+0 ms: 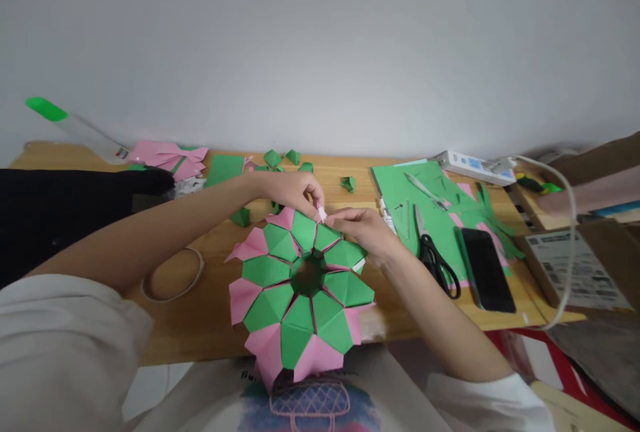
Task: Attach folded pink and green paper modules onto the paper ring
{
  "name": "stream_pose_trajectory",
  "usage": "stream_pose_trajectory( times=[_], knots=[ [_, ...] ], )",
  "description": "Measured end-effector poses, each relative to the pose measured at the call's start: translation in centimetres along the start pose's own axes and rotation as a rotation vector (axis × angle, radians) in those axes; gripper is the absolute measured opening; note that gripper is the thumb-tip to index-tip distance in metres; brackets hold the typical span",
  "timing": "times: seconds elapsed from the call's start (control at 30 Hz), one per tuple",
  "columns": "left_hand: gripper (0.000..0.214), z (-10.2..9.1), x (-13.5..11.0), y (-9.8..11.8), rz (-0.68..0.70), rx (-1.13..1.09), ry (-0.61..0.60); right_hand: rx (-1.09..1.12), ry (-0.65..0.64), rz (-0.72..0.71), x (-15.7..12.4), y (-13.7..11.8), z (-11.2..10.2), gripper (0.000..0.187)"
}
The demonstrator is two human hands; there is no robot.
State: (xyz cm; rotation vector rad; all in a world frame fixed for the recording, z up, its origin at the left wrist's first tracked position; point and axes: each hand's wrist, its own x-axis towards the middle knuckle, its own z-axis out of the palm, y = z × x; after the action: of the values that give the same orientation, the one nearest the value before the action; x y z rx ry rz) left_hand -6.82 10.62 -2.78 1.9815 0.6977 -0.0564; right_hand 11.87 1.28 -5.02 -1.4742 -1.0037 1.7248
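Observation:
A ring of folded green-and-pink paper (pixel 267 305), flower-like with a round hole in its middle, hangs partly over the table's near edge. At its far rim both hands meet. My left hand (pixel 299 192) is closed in a pinch at a small white strip (pixel 322 214), with a bit of pink beside it. My right hand (pixel 367 231) is closed at the ring's far right rim, its fingertips pressed together next to the same strip. Part of another white piece (pixel 359 265) shows under the ring's right side. The undersides of the fingers are hidden.
Small folded green pieces (pixel 273 158) lie behind the hands. On the right are green paper sheets (pixel 395 185), black scissors (pixel 434 255), a phone (pixel 485 271) and a power strip (pixel 475 168). A tape ring (pixel 145 289) and pink paper (pixel 167 157) lie left on the wooden table (pixel 185 332).

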Motion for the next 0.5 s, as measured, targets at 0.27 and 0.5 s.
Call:
stream_pose_trajectory(
  times=[0.27, 0.5],
  knots=[
    [0.016, 0.33, -0.16, 0.59, 0.034, -0.017, 0.034, -0.070, -0.011, -0.022, 0.04, -0.05, -0.14, 0.019],
    [0.012, 0.62, -0.06, 0.58, 0.118, -0.061, 0.064, -0.298, -0.033, -0.087, -0.38, -0.78, -0.49, 0.014]
  ],
)
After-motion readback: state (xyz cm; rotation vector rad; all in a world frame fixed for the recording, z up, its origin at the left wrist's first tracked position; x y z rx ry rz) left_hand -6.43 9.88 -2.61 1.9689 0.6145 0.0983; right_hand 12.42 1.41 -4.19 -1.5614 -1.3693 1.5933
